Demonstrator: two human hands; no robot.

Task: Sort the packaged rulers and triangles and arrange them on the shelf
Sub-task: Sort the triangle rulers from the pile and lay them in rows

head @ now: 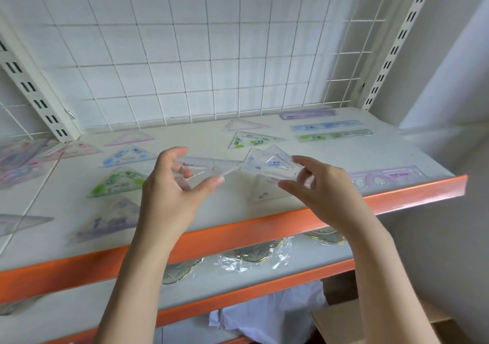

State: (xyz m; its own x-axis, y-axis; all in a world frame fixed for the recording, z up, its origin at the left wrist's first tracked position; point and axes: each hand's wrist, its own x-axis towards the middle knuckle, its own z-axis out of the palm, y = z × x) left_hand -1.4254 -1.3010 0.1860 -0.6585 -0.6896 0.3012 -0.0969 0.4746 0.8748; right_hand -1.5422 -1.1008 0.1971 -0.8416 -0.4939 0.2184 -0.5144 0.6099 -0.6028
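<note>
My left hand (173,185) pinches a clear triangle (211,168) above the white shelf (330,156). My right hand (317,187) pinches a packaged triangle with blue print (272,162); the tips of the two triangles nearly meet. Under them lies a clear triangle (267,193). On the left lie blue (127,156), green (116,182) and purple (111,219) triangles. At the back lie a pink triangle (244,124) and a green triangle (254,139). Purple (308,114), blue (326,126) and green (334,135) rulers lie in a row at the back right.
A purple stencil ruler (389,177) lies by the orange front edge (264,227). Pink triangles (129,138) and a heap of packages (18,161) sit at the left. A wire grid (198,52) backs the shelf. Wrapped glass plates (251,251) lie on the lower shelf.
</note>
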